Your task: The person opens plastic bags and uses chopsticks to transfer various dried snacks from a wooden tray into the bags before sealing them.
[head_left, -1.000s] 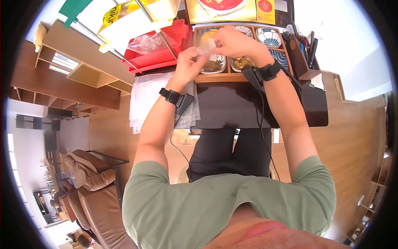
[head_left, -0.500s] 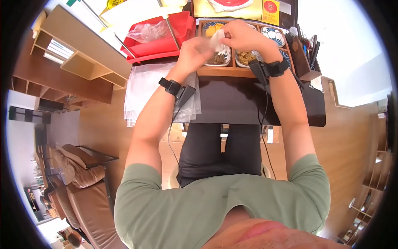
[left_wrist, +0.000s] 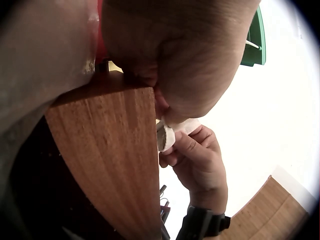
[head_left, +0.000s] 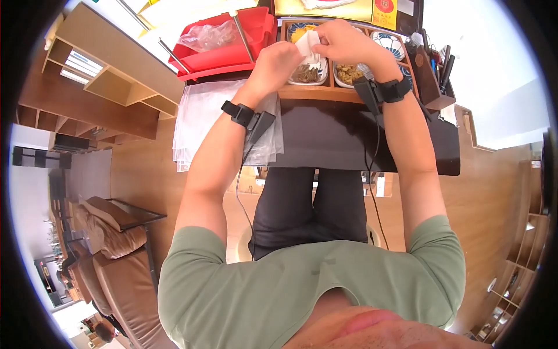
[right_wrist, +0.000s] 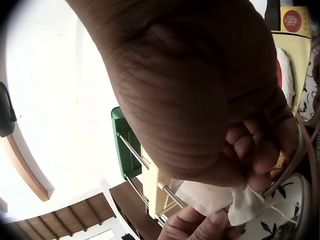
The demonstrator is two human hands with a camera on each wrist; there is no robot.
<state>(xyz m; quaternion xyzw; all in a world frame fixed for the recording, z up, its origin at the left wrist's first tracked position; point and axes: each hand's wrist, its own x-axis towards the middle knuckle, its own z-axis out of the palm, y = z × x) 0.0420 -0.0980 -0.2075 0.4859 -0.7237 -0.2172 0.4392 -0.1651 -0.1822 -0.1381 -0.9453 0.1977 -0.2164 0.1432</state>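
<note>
Both hands hold a small white pouch (head_left: 307,43) of thin, cloth-like material over a divided wooden tray (head_left: 325,94). My left hand (head_left: 273,67) pinches its lower left side. At its upper right edge, the thumb and fingers of my right hand (head_left: 349,43) grip it. In the right wrist view the pouch (right_wrist: 207,197) has a folded part and a thin string trailing from it. Below the hands, one bowl holds dried brown strips (head_left: 308,74). Beside it, another holds yellow-brown pieces (head_left: 349,72). Yellow pieces (head_left: 302,32) show behind the pouch.
A red bin (head_left: 221,64) with crumpled clear plastic (head_left: 206,38) stands left of the tray. Clear plastic bags (head_left: 203,125) lie on the dark table (head_left: 360,128) at front left. At right is a pen holder (head_left: 433,87); a gold box (head_left: 349,10) sits behind.
The left hand has shifted along the pouch, blurred half a second ago. The pouch now looks more upright between the hands. The head view has shifted slightly.
</note>
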